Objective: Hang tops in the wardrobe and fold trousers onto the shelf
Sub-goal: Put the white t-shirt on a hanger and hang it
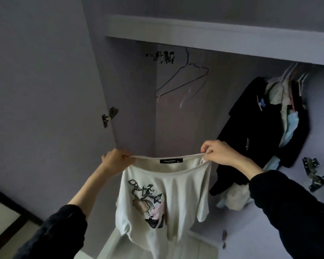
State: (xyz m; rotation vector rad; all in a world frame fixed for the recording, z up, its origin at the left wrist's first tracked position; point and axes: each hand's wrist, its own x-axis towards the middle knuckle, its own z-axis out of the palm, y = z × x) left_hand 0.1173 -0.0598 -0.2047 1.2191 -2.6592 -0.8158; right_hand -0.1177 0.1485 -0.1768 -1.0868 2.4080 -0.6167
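A white T-shirt (176,186) with a printed graphic on its front hangs in front of the open wardrobe. My left hand (115,159) grips the left end of its neckline. My right hand (216,152) pinches the right end, so the collar with its black label is stretched wide between them. Above, empty wire hangers (183,81) hang inside the wardrobe, tilted. Dark and pale tops (269,128) hang on hangers at the right.
The left wardrobe door (45,90) stands open with a metal hinge (109,116). A white shelf board (213,34) runs across the top. Clip hangers (163,57) sit up at the back. Two more hinges (314,172) show on the right door.
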